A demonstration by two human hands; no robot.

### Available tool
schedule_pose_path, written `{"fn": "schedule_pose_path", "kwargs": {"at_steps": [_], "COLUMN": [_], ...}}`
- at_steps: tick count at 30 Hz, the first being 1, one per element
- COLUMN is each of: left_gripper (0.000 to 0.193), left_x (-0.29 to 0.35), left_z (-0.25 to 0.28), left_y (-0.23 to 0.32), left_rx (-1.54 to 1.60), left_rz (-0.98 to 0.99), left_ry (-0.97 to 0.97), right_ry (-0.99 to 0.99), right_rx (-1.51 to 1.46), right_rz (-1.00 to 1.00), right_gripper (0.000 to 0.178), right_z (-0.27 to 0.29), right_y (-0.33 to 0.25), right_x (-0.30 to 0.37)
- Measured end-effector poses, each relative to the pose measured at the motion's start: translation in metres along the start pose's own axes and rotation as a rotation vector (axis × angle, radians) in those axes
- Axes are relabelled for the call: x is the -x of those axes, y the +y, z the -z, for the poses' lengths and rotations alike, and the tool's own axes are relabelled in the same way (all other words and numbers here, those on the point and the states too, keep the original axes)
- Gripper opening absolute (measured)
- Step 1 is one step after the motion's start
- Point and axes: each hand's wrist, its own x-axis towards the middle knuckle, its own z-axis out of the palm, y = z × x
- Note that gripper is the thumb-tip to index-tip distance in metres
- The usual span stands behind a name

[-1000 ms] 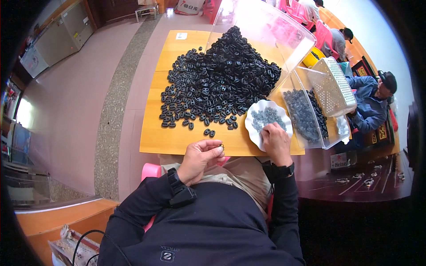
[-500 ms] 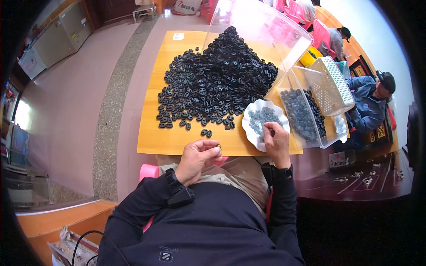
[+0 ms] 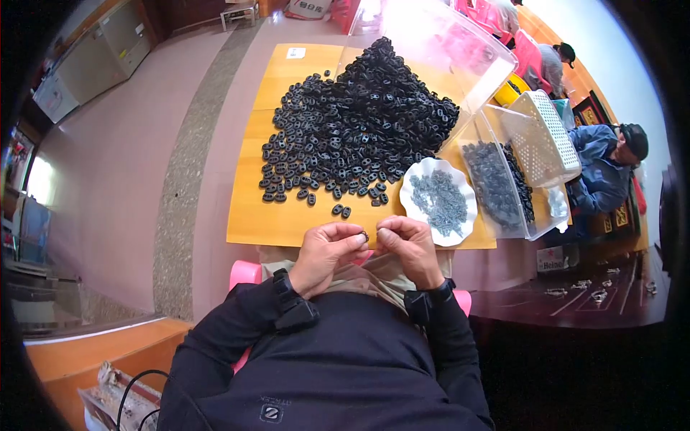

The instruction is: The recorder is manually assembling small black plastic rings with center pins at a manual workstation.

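At the table's near edge my left hand pinches a small dark piece, mostly covered by thumb and forefinger. Close beside it on the right, my right hand has thumb and forefinger pressed together; what they hold, if anything, is too small to make out. Just beyond the right hand stands a white scalloped plate, with many tiny grey translucent parts on it. A large heap of black oval two-holed pieces spreads across the table, and a pair of loose black pieces lies nearer to me.
A large clear bin lies tipped behind the heap. Right of the plate, a clear divided box holds grey and black parts, with a white perforated basket on it. A co-worker in blue sits at the right.
My right hand has left the plate and moved left, up to my left hand. My left hand still pinches its piece. The whole view has shifted slightly.
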Motion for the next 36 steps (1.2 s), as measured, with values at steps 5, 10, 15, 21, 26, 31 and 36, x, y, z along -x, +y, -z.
{"fn": "schedule_pose_path", "kwargs": {"at_steps": [5, 10, 15, 21, 26, 31, 36], "left_gripper": [0.016, 0.015, 0.015, 0.015, 0.016, 0.015, 0.016], "left_x": [0.000, -0.001, 0.001, 0.002, 0.001, -0.001, 0.000], "left_z": [0.004, 0.004, 0.000, 0.000, 0.003, 0.005, 0.004], "left_y": [-0.002, -0.003, -0.002, -0.001, -0.003, -0.005, -0.004], "left_rx": [0.031, 0.034, 0.049, 0.061, 0.050, 0.060, 0.055], "left_rz": [-0.008, -0.009, -0.017, -0.007, -0.004, -0.006, -0.007], "left_ry": [-0.022, -0.025, -0.019, -0.018, -0.029, -0.028, -0.035], "right_ry": [-0.044, -0.042, -0.033, -0.030, -0.045, -0.065, -0.058], "right_rx": [-0.065, -0.126, -0.124, -0.187, -0.108, -0.091, -0.123], "right_rz": [-0.032, -0.063, -0.063, -0.048, -0.016, -0.032, -0.070], "right_gripper": [0.011, 0.011, 0.011, 0.011, 0.009, 0.011, 0.012], "right_z": [-0.009, -0.012, -0.011, -0.014, -0.013, -0.009, -0.011], "right_y": [0.007, 0.004, 0.007, 0.008, 0.008, 0.013, 0.008], "right_x": [0.001, 0.003, 0.003, 0.003, 0.002, 0.002, 0.004]}}
